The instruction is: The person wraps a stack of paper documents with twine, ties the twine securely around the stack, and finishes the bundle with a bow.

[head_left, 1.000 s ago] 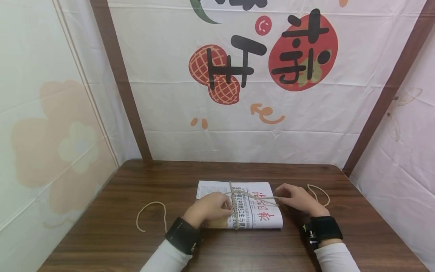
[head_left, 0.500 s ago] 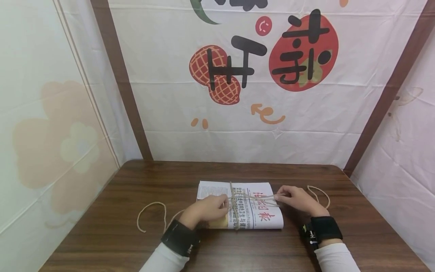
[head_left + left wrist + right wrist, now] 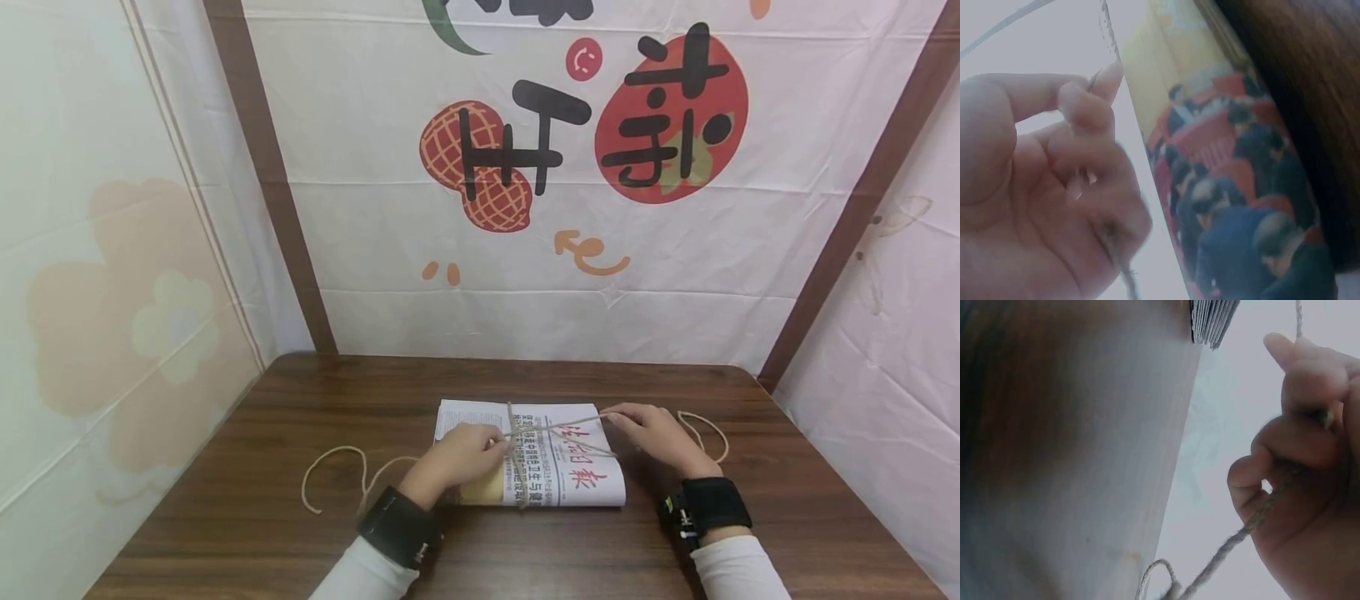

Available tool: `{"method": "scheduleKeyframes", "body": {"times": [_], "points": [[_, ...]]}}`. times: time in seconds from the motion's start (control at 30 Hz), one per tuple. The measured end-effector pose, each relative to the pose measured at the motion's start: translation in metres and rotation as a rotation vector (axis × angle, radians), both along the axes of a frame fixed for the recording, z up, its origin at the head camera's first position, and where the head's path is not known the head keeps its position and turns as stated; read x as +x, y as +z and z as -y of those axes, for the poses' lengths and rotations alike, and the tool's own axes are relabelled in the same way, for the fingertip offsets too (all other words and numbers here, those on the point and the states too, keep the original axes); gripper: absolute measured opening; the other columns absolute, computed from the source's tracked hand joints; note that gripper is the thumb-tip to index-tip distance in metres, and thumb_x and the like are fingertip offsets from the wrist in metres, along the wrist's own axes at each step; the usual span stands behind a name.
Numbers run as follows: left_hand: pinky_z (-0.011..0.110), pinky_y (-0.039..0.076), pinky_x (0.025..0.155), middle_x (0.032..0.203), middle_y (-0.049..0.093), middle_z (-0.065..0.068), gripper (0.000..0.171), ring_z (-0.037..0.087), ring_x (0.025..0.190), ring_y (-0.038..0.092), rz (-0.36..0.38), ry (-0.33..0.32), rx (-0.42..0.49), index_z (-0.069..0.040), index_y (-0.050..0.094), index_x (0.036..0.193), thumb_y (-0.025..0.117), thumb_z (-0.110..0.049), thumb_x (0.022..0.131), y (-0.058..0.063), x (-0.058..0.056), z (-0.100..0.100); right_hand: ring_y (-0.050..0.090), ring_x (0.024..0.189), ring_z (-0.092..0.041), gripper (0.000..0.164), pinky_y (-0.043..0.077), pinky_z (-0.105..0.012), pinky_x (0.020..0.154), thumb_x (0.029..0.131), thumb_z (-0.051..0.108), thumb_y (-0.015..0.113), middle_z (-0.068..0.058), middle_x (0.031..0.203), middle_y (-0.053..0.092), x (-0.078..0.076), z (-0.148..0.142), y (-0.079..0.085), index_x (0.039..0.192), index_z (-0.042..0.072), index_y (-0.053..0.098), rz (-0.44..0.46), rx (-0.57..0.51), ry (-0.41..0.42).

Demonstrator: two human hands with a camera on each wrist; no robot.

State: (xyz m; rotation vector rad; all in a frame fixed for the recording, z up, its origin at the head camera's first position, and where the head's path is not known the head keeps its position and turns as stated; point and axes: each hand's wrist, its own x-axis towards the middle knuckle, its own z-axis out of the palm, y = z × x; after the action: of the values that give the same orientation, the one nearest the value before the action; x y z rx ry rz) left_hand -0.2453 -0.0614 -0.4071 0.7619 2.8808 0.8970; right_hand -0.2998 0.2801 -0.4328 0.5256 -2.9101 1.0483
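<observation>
A folded stack of newspapers (image 3: 585,492) lies on the wooden table with twine (image 3: 558,426) wrapped round it and crossing on top. My left hand (image 3: 461,458), over the stack's left part, pinches one length of the twine near the crossing. Past the stack's right edge, my right hand (image 3: 656,433) holds the other length, drawn out to the right and slightly raised. In the right wrist view the twine (image 3: 1225,550) runs through the curled fingers and out below. The left wrist view shows the left fingers (image 3: 1088,109) bent on the twine beside a printed photo on the newspaper (image 3: 1222,206).
A loose twine tail (image 3: 333,450) curls on the table (image 3: 225,525) to the left, and another loop of twine (image 3: 708,425) lies behind the right wrist. A printed white cloth (image 3: 375,250) hangs beyond the table's far edge. Each wrist wears a black band (image 3: 401,525).
My right hand has risen a little and lifted its length of twine off the newspapers. My left hand has shifted slightly around the crossing. More of the left tail shows beside the left wrist.
</observation>
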Motion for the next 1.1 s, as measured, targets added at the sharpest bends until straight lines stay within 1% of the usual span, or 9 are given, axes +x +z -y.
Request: {"method": "scheduleKeyframes", "body": {"times": [0.1,0.13,0.2,0.3,0.4,0.5,0.73,0.93,1.1], "points": [[0.038,0.051,0.074,0.085,0.069,0.004,0.020,0.019,0.078,0.062,0.004,0.002,0.014,-0.007,0.069,0.096,0.056,-0.022,0.101,0.000,0.003,-0.003,0.058,0.073,-0.018,0.026,0.047,-0.037,0.066,0.105,0.027,0.055,-0.002,0.084,0.065,-0.002,0.004,0.002,0.117,0.009,0.070,-0.005,0.015,0.001],[0.038,0.051,0.073,0.085,0.069,0.004,0.020,0.018,0.077,0.062,0.006,0.002,0.013,-0.008,0.069,0.096,0.056,-0.022,0.101,-0.001,0.005,-0.004,0.058,0.076,-0.017,0.024,0.048,-0.037,0.069,0.105,0.025,0.055,-0.001,0.083,0.064,-0.003,0.006,0.003,0.115,0.009,0.070,-0.007,0.023,0.001],[0.035,0.050,0.071,0.085,0.068,0.003,0.020,0.015,0.075,0.060,0.014,-0.001,0.009,-0.008,0.068,0.097,0.056,-0.023,0.101,0.000,0.007,-0.005,0.059,0.085,-0.016,0.022,0.048,-0.039,0.075,0.105,0.024,0.055,-0.001,0.094,0.067,-0.005,0.008,0.004,0.112,0.009,0.070,-0.007,0.042,0.001],[0.034,0.050,0.067,0.088,0.069,0.005,0.020,0.014,0.072,0.059,0.031,0.005,-0.012,-0.009,0.067,0.099,0.056,-0.025,0.100,0.002,0.010,-0.006,0.059,0.090,-0.016,0.022,0.049,-0.042,0.080,0.103,0.029,0.059,0.000,0.098,0.068,-0.012,0.009,0.007,0.109,0.012,0.071,0.016,0.057,0.008],[0.032,0.047,0.057,0.085,0.067,0.003,0.020,0.014,0.061,0.055,0.076,0.024,-0.020,-0.009,0.066,0.101,0.060,-0.028,0.096,0.003,0.013,-0.006,0.061,0.092,-0.018,0.021,0.049,-0.044,0.084,0.101,0.031,0.063,0.001,0.097,0.069,-0.021,0.010,0.009,0.106,0.013,0.073,0.022,0.066,0.032],[0.030,0.043,0.053,0.077,0.063,-0.002,0.023,0.012,0.057,0.051,0.103,0.032,-0.040,-0.011,0.064,0.097,0.065,-0.033,0.092,0.003,0.016,-0.007,0.063,0.095,-0.017,0.019,0.050,-0.047,0.087,0.099,0.031,0.065,0.003,0.097,0.070,-0.032,0.013,0.009,0.104,0.015,0.074,0.009,0.093,0.050],[0.024,0.034,0.051,0.059,0.046,-0.011,0.034,0.006,0.053,0.042,0.013,-0.015,-0.076,-0.018,0.050,0.070,0.073,-0.037,0.087,-0.002,0.021,-0.017,0.063,0.092,-0.018,0.016,0.050,-0.047,0.086,0.101,0.027,0.063,0.001,0.098,0.069,-0.052,0.031,0.007,0.102,0.014,0.072,-0.011,0.144,0.069],[0.023,0.030,0.045,0.048,0.041,-0.012,0.051,0.006,0.045,0.036,-0.016,0.024,-0.187,-0.020,0.045,0.056,0.079,-0.050,0.078,-0.006,0.025,-0.023,0.058,0.089,-0.018,0.017,0.048,-0.044,0.084,0.102,0.029,0.060,-0.001,0.101,0.066,-0.060,0.045,0.005,0.102,0.015,0.069,0.035,0.150,0.070],[0.028,0.034,0.049,0.049,0.046,-0.012,0.051,0.009,0.048,0.041,-0.046,0.050,-0.293,-0.022,0.048,0.053,0.083,-0.056,0.071,-0.007,0.026,-0.026,0.058,0.086,-0.019,0.016,0.047,-0.045,0.082,0.103,0.026,0.058,-0.003,0.098,0.066,-0.062,0.049,0.003,0.101,0.014,0.069,0.044,0.153,0.065]]}}
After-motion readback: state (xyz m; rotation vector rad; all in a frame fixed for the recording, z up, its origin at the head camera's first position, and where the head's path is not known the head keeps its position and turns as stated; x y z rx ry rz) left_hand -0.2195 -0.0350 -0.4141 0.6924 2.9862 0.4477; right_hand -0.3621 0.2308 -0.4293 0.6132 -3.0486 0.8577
